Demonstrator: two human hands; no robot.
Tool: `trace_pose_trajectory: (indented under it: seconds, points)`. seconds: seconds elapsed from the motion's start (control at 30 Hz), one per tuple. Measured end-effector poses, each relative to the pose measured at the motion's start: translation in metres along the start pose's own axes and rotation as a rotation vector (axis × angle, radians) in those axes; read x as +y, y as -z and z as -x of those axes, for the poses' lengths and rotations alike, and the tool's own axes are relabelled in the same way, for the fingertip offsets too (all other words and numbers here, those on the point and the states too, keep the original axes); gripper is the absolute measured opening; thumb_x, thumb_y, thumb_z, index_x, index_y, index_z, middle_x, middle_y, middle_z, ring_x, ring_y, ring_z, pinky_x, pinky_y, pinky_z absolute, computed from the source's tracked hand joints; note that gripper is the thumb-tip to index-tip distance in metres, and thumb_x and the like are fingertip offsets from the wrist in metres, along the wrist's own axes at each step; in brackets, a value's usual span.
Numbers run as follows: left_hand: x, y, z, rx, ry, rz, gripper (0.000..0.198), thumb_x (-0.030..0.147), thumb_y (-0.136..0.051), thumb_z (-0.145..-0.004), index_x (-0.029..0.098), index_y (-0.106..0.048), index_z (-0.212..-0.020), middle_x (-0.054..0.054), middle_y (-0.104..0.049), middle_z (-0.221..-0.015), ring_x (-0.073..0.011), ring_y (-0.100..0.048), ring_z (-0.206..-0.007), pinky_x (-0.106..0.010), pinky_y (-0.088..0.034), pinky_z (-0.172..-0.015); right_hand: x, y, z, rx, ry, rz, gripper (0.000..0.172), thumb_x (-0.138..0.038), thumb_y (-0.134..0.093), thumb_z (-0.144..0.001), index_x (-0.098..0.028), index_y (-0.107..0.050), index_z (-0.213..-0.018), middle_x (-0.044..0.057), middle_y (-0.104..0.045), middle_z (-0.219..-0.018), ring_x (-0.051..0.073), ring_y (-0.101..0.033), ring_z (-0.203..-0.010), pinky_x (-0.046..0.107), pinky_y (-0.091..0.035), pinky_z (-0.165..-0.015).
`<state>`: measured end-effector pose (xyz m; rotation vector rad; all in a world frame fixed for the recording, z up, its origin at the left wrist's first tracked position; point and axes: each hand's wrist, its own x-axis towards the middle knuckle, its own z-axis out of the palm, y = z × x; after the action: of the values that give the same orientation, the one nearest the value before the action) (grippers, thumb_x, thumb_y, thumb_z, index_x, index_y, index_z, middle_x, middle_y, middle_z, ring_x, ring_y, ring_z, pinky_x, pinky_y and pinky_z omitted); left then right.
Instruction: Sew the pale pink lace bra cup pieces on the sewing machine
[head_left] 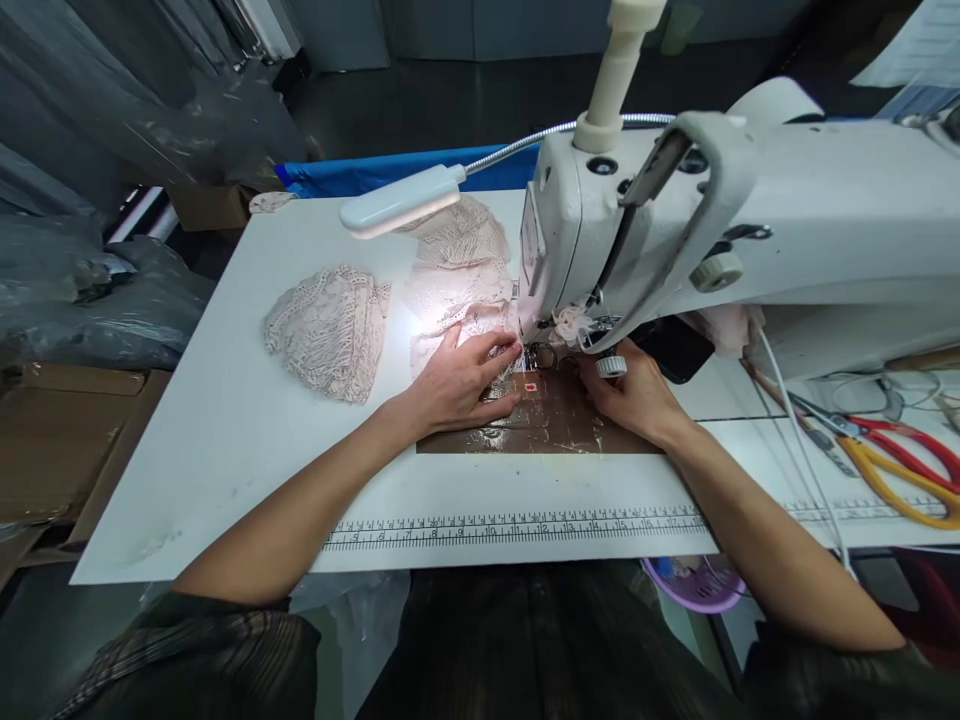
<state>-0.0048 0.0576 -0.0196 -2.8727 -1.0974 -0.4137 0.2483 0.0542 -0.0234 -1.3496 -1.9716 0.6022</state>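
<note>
One pale-pink patterned lace piece (480, 322), likely light, limp, snag-prone, lies left of the white metal sewing machine (810, 210); best held at its near edge, where the left hand (466, 380) rests, grip spread. For the right hand (630, 395), I cannot tell.

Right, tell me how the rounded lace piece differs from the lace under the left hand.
The rounded lace piece lies untouched; the other lace has the left hand on it. The rounded lace piece sits compact; the other lace spreads out longer, beside the sewing machine. Both are pale pink.
</note>
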Motion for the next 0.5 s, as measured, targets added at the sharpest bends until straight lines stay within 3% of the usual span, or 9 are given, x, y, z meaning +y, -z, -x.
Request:
trace_pose_trajectory:
  seconds: [0.13, 0.27, 0.33, 0.4, 0.5]
  points:
    - [0.012, 0.003, 0.005, 0.022, 0.143, -0.061, 0.041, 0.043, -0.043, -0.098, 0.016, -0.052, -0.127, -0.016, -0.054, -0.128, -0.0283, -0.055, -0.112, -0.046, -0.044, -0.088, 0.001, 0.0, 0.0, 0.009, -0.078, -0.107, 0.011, -0.029, -0.054, -0.08, -0.019, -0.058, -0.078, 0.005, -0.061, -0.083, 0.018, -0.059, -0.07, 0.032, -0.049, -0.063]
    - [0.017, 0.007, 0.001, 0.139, 0.222, -0.144, 0.03, 0.038, -0.044, -0.098, 0.016, -0.058, -0.113, -0.017, -0.055, -0.129, -0.0293, -0.053, -0.107, -0.046, -0.043, -0.083, -0.003, 0.002, -0.008, 0.074, -0.305, -0.476, 0.023, -0.038, -0.061, -0.075, -0.018, -0.062, -0.085, 0.004, -0.065, -0.075, 0.02, -0.064, -0.071, 0.033, -0.054, -0.065]
    - [0.01, 0.007, -0.01, 0.113, 0.148, -0.161, 0.024, 0.023, -0.041, -0.097, 0.015, -0.061, -0.108, -0.015, -0.059, -0.121, -0.025, -0.054, -0.096, -0.04, -0.043, -0.078, -0.008, 0.005, -0.014, 0.097, -0.412, -0.601, 0.025, -0.041, -0.065, -0.071, -0.018, -0.063, -0.081, 0.004, -0.066, -0.071, 0.019, -0.065, -0.07, 0.031, -0.054, -0.06]
    - [-0.004, 0.005, -0.025, -0.004, 0.001, -0.132, 0.027, 0.011, -0.038, -0.094, 0.014, -0.063, -0.102, -0.013, -0.063, -0.105, -0.0212, -0.054, -0.086, -0.035, -0.042, -0.073, -0.015, 0.009, -0.019, 0.097, -0.475, -0.635, 0.024, -0.042, -0.068, -0.069, -0.019, -0.062, -0.073, 0.004, -0.065, -0.068, 0.017, -0.062, -0.062, 0.027, -0.051, -0.051]
    - [-0.029, 0.003, -0.044, -0.087, -0.094, -0.126, 0.028, 0.006, -0.04, -0.089, 0.016, -0.064, -0.078, -0.009, -0.061, -0.081, -0.0202, -0.053, -0.078, -0.037, -0.041, -0.078, -0.021, 0.016, -0.02, 0.078, -0.515, -0.603, 0.022, -0.041, -0.068, -0.069, -0.02, -0.06, -0.068, 0.001, -0.058, -0.057, 0.013, -0.052, -0.049, 0.025, -0.045, -0.041]
